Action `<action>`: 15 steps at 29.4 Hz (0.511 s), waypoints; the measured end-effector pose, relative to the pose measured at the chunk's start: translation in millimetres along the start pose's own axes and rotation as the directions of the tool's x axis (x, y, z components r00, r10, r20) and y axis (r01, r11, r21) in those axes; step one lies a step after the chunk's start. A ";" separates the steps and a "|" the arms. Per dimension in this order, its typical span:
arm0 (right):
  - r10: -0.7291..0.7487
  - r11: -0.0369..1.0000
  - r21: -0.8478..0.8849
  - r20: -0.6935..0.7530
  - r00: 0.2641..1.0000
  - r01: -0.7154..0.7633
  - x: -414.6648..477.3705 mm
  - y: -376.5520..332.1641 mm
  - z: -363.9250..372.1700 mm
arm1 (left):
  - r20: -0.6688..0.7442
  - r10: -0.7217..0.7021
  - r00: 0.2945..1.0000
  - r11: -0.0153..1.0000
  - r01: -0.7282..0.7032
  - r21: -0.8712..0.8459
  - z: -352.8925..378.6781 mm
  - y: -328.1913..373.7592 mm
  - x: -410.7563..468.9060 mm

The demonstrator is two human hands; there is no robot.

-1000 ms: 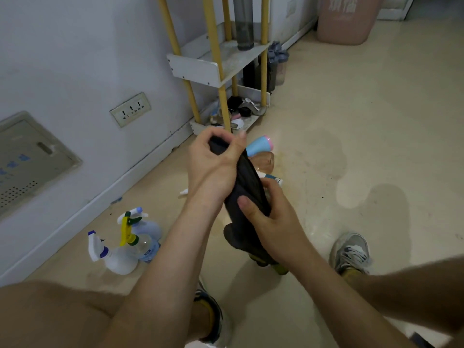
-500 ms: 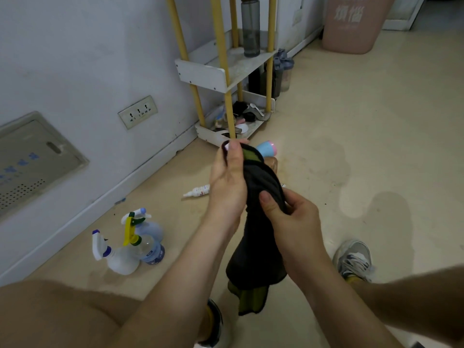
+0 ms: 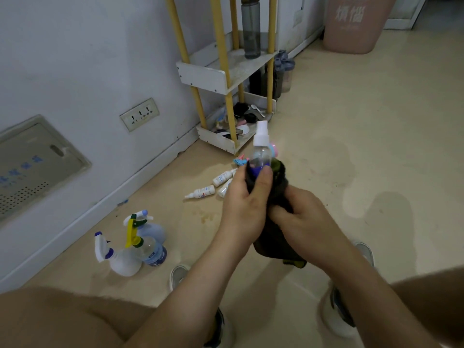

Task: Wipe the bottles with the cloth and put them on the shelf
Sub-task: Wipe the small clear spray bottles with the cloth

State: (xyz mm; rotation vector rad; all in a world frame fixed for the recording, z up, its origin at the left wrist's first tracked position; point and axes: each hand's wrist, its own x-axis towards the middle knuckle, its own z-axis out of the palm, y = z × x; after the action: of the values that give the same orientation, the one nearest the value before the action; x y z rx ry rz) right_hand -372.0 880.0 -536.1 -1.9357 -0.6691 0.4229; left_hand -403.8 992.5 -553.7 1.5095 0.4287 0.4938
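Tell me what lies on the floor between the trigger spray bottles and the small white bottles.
In the head view, only bare floor with a faint brownish stain lies between the trigger spray bottles and the small white bottles.

Three trigger sprayers (image 3: pixel 125 262), three small white bottles (image 3: pixel 200 192), one clear mist bottle (image 3: pixel 261 149), one dark cloth (image 3: pixel 273 243), one shelf (image 3: pixel 200 77)

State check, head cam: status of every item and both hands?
spray bottle: upright, lower half wrapped
cloth: bunched round it, tail hanging
left hand: grips spray bottle
right hand: grips cloth
grey bottle: upright on shelf
white bottles: lying flat
trigger sprayers: standing upright
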 end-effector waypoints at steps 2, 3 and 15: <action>0.027 0.985 -0.174 0.132 0.991 -0.004 1.2 -9.8 -11.4 | -0.159 0.025 0.987 0.992 -0.006 0.122 -3.5 3.5 5.2; 0.023 0.982 -0.187 0.106 0.994 -0.002 2.9 -13.5 -13.2 | -0.195 0.065 0.979 0.979 -0.024 0.204 -7.9 3.2 7.4; -0.057 0.987 0.123 -0.345 0.937 0.105 7.6 3.5 35.9 | -0.057 -0.062 0.997 0.998 0.063 0.029 1.3 27.9 -0.3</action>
State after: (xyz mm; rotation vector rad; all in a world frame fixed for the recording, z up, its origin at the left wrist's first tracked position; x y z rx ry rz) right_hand -385.1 908.8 -554.9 -1.7820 -0.4768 0.0745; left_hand -404.5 991.2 -525.8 1.5101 0.5275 0.4828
